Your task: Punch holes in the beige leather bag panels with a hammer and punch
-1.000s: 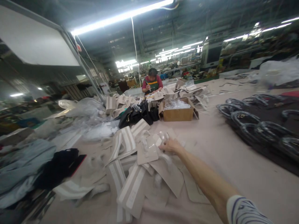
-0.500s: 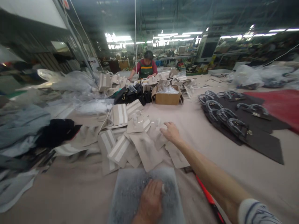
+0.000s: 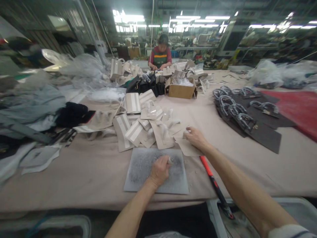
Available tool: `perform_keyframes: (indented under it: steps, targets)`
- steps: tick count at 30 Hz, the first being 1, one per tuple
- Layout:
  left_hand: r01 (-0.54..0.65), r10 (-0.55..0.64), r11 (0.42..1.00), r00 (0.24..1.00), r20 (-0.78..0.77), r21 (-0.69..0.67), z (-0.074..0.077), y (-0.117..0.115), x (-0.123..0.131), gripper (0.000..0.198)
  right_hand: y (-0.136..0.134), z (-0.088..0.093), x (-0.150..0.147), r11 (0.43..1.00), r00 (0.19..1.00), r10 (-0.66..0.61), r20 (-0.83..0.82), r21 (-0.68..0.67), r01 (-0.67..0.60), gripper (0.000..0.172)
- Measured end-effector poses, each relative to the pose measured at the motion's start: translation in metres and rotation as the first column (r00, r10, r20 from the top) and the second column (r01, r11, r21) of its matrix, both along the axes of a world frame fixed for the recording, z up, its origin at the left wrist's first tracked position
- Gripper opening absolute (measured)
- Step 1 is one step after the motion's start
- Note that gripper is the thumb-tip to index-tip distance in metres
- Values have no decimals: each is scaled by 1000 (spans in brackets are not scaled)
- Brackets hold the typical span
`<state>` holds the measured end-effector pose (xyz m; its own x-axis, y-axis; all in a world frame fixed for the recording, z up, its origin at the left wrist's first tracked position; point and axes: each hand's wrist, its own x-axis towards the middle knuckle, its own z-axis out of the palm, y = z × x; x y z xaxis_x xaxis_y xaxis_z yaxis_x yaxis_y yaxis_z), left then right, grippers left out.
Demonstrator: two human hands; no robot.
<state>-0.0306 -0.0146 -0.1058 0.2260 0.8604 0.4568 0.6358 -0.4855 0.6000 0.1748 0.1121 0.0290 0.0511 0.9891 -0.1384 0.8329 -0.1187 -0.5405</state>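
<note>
Cardboard box (image 3: 182, 91), one, open-topped, on the far surface (image 3: 74, 172): holds clear plastic wrapping.
Grey mat (image 3: 146, 172), one, at the near edge; left hand (image 3: 160, 170) rests on it, grip closed around a small pale object, kind unclear.
Beige leather pieces (image 3: 138, 127), a loose heap, too many to count, beyond the mat; right hand (image 3: 196, 138) pinches the nearest beige panel (image 3: 187, 148) beside the mat.
Red-handled tool (image 3: 214, 183), one, right of the mat.
Dark handled panels (image 3: 244, 120), several, far right.
One person (image 3: 160, 56) works opposite.
</note>
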Motion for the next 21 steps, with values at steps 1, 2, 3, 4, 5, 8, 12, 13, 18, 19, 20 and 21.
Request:
perform_keyframes:
  steps: [1, 2, 3, 4, 5, 8, 12, 13, 18, 19, 20, 21]
  targets:
    - [-21, 24, 999, 998, 66, -47, -1, 0, -1, 29, -12, 5, -2, 1000, 999, 0, -33, -16, 0, 55]
    - [-51, 65, 994, 988, 144, -99, -1, 0, -3, 34, -27, 8, -5, 1000, 998, -3, -63, -29, 1, 54]
    - [-88, 121, 985, 967, 226, -152, 0, -1, -5, 39, -46, 7, -9, 999, 996, -6, -90, -37, 3, 54]
    - [-128, 187, 971, 934, 305, -202, 1, -1, -7, 41, -66, 3, -13, 999, 993, -6, -115, -33, 2, 54]
    - [-163, 250, 954, 894, 372, -251, 4, -1, -10, 40, -87, -4, -18, 1000, 991, -8, -131, -22, 5, 54]
    - [-188, 369, 908, 781, 503, -373, 14, -2, -20, 28, -149, -35, -35, 1000, 988, -2, -156, 20, 5, 58]
    - [-81, 356, 897, 715, 602, -435, 32, 3, -27, 27, -201, -66, -55, 998, 984, 21, -176, -52, -30, 65]
    - [-48, 333, 901, 714, 616, -432, 36, 5, -26, 28, -207, -69, -58, 997, 986, 34, -161, -61, -45, 65]
    - [151, 192, 895, 719, 668, -419, 49, 18, -1, 31, -214, -68, -65, 990, 994, 103, -36, -91, -106, 63]
    - [195, 172, 885, 707, 686, -423, 48, 20, 5, 31, -213, -68, -66, 989, 994, 110, -29, -101, -112, 62]
    - [232, 162, 873, 693, 703, -429, 46, 21, 11, 31, -213, -68, -65, 987, 993, 115, -31, -108, -118, 62]
    - [255, 160, 862, 683, 713, -437, 42, 21, 15, 31, -213, -68, -64, 987, 992, 119, -40, -107, -122, 61]
